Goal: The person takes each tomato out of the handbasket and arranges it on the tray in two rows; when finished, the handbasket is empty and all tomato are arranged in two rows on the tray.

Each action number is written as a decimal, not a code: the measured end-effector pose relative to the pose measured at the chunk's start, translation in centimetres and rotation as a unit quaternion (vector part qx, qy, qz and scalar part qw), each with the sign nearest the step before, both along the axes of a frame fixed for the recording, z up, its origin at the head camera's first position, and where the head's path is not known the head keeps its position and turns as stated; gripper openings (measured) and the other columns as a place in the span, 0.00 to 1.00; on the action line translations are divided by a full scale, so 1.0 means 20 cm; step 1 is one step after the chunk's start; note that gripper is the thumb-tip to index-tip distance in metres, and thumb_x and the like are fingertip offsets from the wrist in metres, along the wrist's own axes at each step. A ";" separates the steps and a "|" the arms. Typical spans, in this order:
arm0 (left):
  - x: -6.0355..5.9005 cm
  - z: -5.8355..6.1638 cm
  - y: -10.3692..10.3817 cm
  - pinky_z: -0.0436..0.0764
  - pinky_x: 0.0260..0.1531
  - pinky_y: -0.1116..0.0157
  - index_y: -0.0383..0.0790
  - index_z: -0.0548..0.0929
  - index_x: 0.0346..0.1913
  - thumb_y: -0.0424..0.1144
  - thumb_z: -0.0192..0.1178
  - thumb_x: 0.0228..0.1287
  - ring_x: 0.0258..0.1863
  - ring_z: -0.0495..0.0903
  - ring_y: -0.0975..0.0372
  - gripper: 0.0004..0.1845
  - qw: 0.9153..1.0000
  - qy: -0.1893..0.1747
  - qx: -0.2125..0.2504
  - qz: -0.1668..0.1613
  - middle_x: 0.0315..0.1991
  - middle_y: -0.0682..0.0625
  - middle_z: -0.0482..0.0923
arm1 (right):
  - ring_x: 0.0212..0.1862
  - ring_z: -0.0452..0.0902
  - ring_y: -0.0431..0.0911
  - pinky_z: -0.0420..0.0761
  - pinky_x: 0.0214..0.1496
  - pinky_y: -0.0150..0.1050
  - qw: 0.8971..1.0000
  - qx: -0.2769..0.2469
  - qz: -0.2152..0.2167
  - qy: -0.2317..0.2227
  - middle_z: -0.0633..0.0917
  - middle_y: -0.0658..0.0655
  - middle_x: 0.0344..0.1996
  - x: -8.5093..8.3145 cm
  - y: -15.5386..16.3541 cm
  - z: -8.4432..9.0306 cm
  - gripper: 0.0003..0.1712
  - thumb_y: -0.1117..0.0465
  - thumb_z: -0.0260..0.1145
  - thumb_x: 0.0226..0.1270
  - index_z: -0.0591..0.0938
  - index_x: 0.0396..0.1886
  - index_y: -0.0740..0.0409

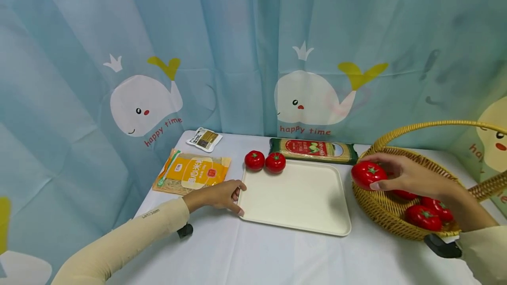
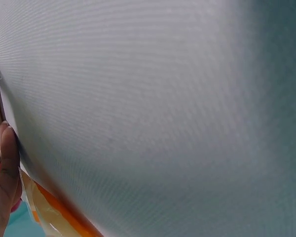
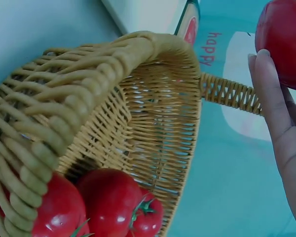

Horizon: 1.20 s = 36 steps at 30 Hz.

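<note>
Table: your white-clothed table (image 1: pixel 245 254) carries everything, with a whale-print curtain (image 1: pixel 237 56) behind it.
Tray: the cream tray (image 1: pixel 295 197) lies flat in the middle — two tomatoes (image 1: pixel 264 161) sit side by side at its far left corner.
Basket: the wicker basket (image 1: pixel 380 210) stands just right of the tray, more tomatoes (image 1: pixel 424 214) inside.
Packets: a long noodle pack (image 1: pixel 313 150) lies behind the tray; an orange packet (image 1: pixel 192 173) and a small sachet (image 1: pixel 204 138) lie to its left.
Right hand: your right hand (image 1: pixel 408 175) curls round one tomato (image 1: pixel 367 174), held above the basket's left rim.
Left hand: your left hand (image 1: pixel 219 195) rests on the table, fingers relaxed — fingertips (image 1: pixel 240 187) touching the tray's left edge, holding nothing.
</note>
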<state>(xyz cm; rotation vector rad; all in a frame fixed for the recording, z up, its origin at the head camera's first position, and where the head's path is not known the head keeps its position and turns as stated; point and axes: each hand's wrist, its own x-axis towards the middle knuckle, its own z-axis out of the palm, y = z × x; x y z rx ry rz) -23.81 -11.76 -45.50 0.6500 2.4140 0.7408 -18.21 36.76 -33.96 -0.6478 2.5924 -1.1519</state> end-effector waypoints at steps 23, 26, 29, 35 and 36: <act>-0.01 -0.01 0.00 0.71 0.40 0.68 0.37 0.73 0.60 0.43 0.80 0.49 0.38 0.71 0.63 0.37 1.000 0.000 0.011 -0.002 0.37 0.51 0.71 | 0.51 0.78 0.52 0.86 0.41 0.41 0.999 -0.020 0.009 -0.041 0.76 0.65 0.58 -0.04 -0.23 0.01 0.37 0.61 0.73 0.60 0.70 0.67 0.59; -0.01 -0.01 0.00 0.71 0.39 0.68 0.37 0.73 0.60 0.43 0.80 0.49 0.38 0.71 0.63 0.37 1.000 0.002 0.013 -0.004 0.37 0.51 0.71 | 0.52 0.76 0.56 0.86 0.42 0.40 0.999 -0.019 0.007 -0.040 0.77 0.64 0.58 -0.06 -0.27 0.01 0.38 0.60 0.74 0.59 0.70 0.68 0.59; -0.01 -0.01 0.00 0.71 0.39 0.68 0.36 0.73 0.60 0.42 0.80 0.49 0.37 0.71 0.63 0.37 1.000 0.003 0.015 -0.006 0.37 0.51 0.71 | 0.53 0.76 0.57 0.86 0.42 0.39 0.999 -0.018 0.006 -0.034 0.77 0.66 0.58 -0.07 -0.30 0.00 0.39 0.59 0.74 0.60 0.69 0.69 0.61; -0.01 -0.01 0.00 0.71 0.39 0.69 0.37 0.73 0.60 0.43 0.80 0.49 0.37 0.71 0.63 0.37 1.000 0.002 0.011 -0.007 0.37 0.51 0.71 | 0.53 0.78 0.56 0.85 0.43 0.38 0.999 -0.016 -0.004 -0.032 0.77 0.66 0.59 -0.11 -0.35 -0.03 0.39 0.58 0.74 0.62 0.68 0.70 0.61; -0.01 0.00 0.00 0.71 0.39 0.69 0.37 0.73 0.60 0.43 0.80 0.49 0.37 0.71 0.64 0.37 1.000 0.002 0.010 -0.007 0.37 0.52 0.71 | 0.54 0.78 0.56 0.85 0.43 0.38 1.000 -0.014 -0.004 -0.028 0.76 0.66 0.60 -0.12 -0.36 -0.03 0.39 0.58 0.74 0.62 0.68 0.70 0.62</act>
